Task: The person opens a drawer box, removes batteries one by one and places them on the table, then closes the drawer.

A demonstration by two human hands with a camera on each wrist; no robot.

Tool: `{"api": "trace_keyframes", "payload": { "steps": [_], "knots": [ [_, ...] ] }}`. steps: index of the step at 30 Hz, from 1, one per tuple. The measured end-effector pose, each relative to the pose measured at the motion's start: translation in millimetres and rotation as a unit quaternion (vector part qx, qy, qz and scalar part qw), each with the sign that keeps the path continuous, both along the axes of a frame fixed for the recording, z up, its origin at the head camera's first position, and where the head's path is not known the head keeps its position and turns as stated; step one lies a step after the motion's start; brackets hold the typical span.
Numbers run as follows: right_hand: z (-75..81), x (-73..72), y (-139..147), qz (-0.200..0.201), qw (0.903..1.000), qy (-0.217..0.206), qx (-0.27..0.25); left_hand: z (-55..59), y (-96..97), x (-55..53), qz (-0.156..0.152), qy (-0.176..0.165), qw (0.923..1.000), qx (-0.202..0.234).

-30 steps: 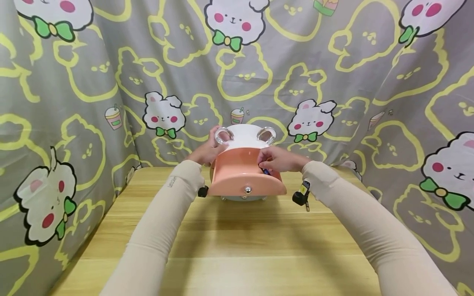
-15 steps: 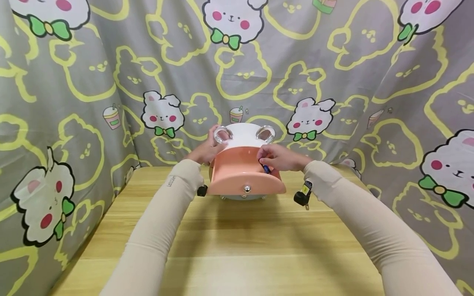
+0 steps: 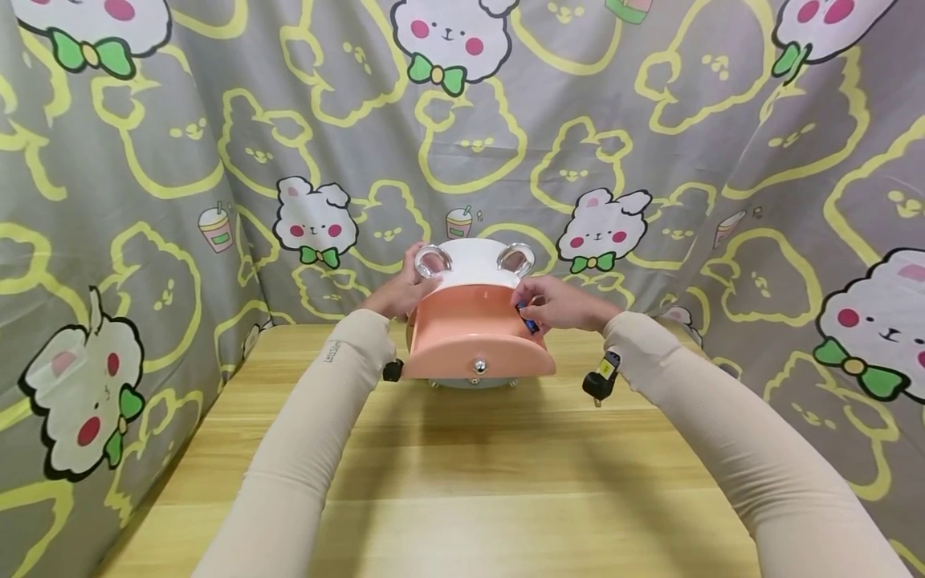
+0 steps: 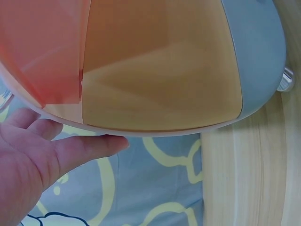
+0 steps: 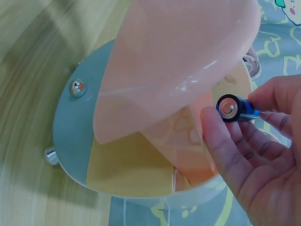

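Note:
A white storage box (image 3: 473,258) with clear ear-shaped loops stands on the table, its pinkish-orange drawer (image 3: 462,353) swung out toward me. My left hand (image 3: 400,291) rests against the box's upper left side; in the left wrist view its fingers (image 4: 96,147) lie fairly straight along the outer wall. Above the right end of the drawer, my right hand (image 3: 567,305) pinches a blue and black battery (image 5: 239,108) between thumb and fingers. The right wrist view shows the battery's round metal end facing the camera. Part of the drawer's inside is hidden by its front panel.
The wooden table (image 3: 462,498) spreads in front of the box. A patterned grey curtain (image 3: 390,144) hangs behind and on both sides. Below the drawer shows the blue-grey base (image 5: 70,127) with a silver knob (image 5: 77,88) and a small silver foot (image 5: 51,155).
My right hand has lifted slightly and shifted right with the battery, from inside the drawer to above its right edge. The left hand stays against the box.

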State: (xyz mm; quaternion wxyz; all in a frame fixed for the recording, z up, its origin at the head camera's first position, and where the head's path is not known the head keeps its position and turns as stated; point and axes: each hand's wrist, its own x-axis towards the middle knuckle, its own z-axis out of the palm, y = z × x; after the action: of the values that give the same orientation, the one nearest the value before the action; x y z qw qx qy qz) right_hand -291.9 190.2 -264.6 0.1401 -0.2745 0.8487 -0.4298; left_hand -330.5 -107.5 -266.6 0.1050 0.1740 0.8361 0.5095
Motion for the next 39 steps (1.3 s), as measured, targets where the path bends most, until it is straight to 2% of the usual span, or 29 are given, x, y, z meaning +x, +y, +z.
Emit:
{"api": "trace_keyframes", "payload": {
  "steps": [2,6,8,18,23,31,39],
  "knots": [
    [0.1,-0.2,0,0.001,1.0,0.003,0.001,-3.6,-2.0,-4.1,0.0,0.004,1.0,0.001],
    [-1.1,-1.0,2,0.0,0.9999,0.011,0.005,-17.2,-5.4,-19.1,0.002,0.016,0.9999,0.003],
    [-1.3,-0.6,3,-0.003,0.9999,0.013,0.006,-19.8,-5.8,-21.3,0.005,0.022,0.9997,0.0],
    [-4.6,-1.2,12,-0.033,0.9993,0.012,0.011,-22.3,-2.8,-22.5,-0.002,0.044,0.999,-0.008],
    [-4.0,0.8,13,-0.036,0.9993,0.01,0.003,-21.2,-4.2,-21.0,0.0,0.049,0.9987,-0.014],
    [-5.4,6.2,20,-0.044,0.9987,0.025,0.0,-21.3,-5.7,-21.0,-0.001,0.044,0.999,-0.005],
    [-15.0,8.1,28,-0.057,0.9982,0.018,-0.001,-25.4,-5.3,-25.6,-0.012,0.064,0.9976,0.022]
  ]
}}
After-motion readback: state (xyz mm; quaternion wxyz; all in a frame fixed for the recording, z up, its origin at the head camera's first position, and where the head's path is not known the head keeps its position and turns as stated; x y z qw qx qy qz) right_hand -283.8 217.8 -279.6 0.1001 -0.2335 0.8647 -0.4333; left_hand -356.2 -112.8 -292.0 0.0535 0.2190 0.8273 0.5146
